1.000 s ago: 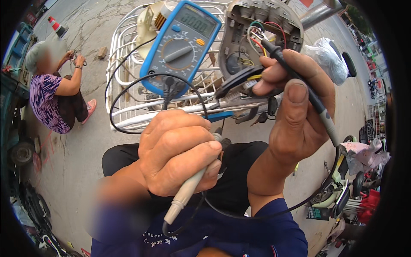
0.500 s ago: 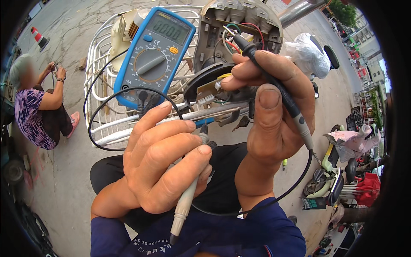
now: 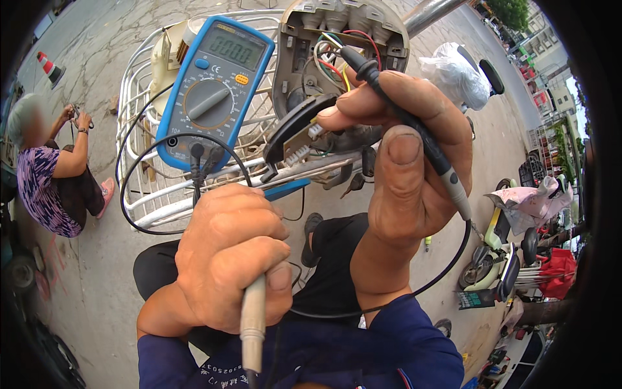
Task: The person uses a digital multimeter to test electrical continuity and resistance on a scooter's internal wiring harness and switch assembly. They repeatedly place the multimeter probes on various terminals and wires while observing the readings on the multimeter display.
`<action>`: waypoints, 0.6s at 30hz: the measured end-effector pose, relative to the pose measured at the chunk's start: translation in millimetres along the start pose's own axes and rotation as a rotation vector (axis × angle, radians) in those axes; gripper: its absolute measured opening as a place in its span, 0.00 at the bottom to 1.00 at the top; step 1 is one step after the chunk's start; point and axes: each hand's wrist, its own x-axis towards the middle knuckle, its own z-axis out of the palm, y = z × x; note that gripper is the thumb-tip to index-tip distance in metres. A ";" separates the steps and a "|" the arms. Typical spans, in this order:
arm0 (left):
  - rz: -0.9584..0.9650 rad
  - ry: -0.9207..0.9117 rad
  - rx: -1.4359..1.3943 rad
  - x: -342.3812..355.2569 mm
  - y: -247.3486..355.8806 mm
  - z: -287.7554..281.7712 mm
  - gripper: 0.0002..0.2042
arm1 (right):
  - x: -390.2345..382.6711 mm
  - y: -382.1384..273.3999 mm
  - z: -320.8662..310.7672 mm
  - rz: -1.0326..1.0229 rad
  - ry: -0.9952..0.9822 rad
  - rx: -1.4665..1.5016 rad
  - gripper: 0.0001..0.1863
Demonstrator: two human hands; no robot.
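Observation:
In my right hand (image 3: 414, 162) is a black test probe (image 3: 405, 117), held slantwise between the fingers and thumb; its tip points toward the wires in an opened beige housing (image 3: 291, 52). Fingertips of that same hand reach a small circuit board (image 3: 301, 144) on a dark curved cover (image 3: 295, 126), perhaps gripping it. My left hand (image 3: 233, 253) is closed round a beige probe (image 3: 253, 318), its cable end toward me and its tip hidden. A blue multimeter (image 3: 217, 91) with a lit display leans on a white wire basket (image 3: 152, 211), its black leads plugged in at the bottom.
A person (image 3: 55, 165) squats at the left, holding something small. An orange and white cone (image 3: 48, 68) stands behind. At the right are a white plastic bag (image 3: 457, 74) over a handlebar, a parked scooter (image 3: 486, 266) and a red cloth (image 3: 557, 271). A metal pole (image 3: 434, 14) rises beyond the housing.
My left hand has turned and closed tighter round the beige probe, whose tip has gone out of sight. The multimeter, basket and housing have shifted slightly left in view. My right hand keeps its hold.

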 end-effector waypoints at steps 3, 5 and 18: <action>-0.013 0.072 -0.096 -4.3 -3.7 3.0 0.05 | 2.8 -1.2 -6.7 -0.084 -0.031 -0.011 0.25; -0.103 0.045 -0.156 -5.8 1.2 0.4 0.06 | 5.7 -6.1 -17.7 -0.139 -0.044 -0.006 0.25; -0.468 0.076 0.071 -5.6 3.7 5.0 0.16 | -17.7 -27.4 -30.3 -0.173 0.133 -0.131 0.11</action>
